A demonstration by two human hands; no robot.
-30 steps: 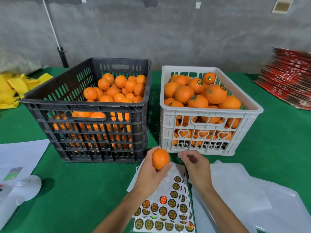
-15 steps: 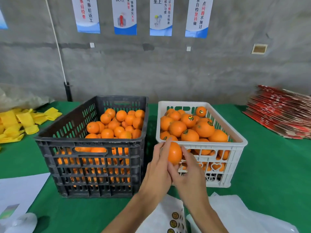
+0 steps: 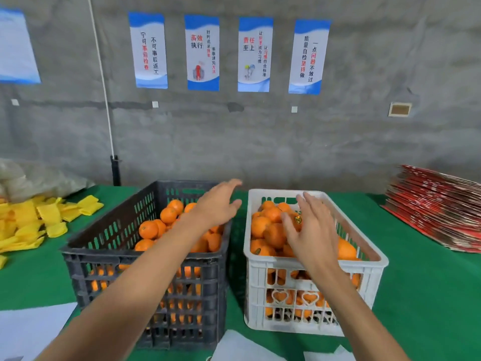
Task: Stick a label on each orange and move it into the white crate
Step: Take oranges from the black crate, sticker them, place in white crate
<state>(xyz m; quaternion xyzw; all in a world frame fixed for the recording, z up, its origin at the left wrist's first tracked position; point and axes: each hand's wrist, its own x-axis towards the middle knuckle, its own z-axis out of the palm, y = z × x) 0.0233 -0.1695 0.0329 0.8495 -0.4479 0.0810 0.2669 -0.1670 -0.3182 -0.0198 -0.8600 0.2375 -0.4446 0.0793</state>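
A white crate (image 3: 369,264) on the right holds a heap of labelled oranges (image 3: 261,226). My right hand (image 3: 313,230) hovers over that heap with fingers spread and holds nothing; a gold label (image 3: 298,219) on one orange shows beside my fingers. To the left, a dark crate (image 3: 109,259) holds unlabelled oranges (image 3: 148,229). My left hand (image 3: 218,204) reaches out flat above its far right corner, empty. The label sheet is out of view below the frame.
Green cloth (image 3: 429,295) covers the table. Yellow foam sleeves (image 3: 33,222) lie at the far left, a stack of red cartons (image 3: 440,207) at the far right. White sheets (image 3: 31,332) lie at the near edge. A grey wall with posters stands behind.
The orange held between both hands in front of the white crate is no longer in my hands. My right hand now hovers over the white crate, my left over the dark one. The view tilted upward.
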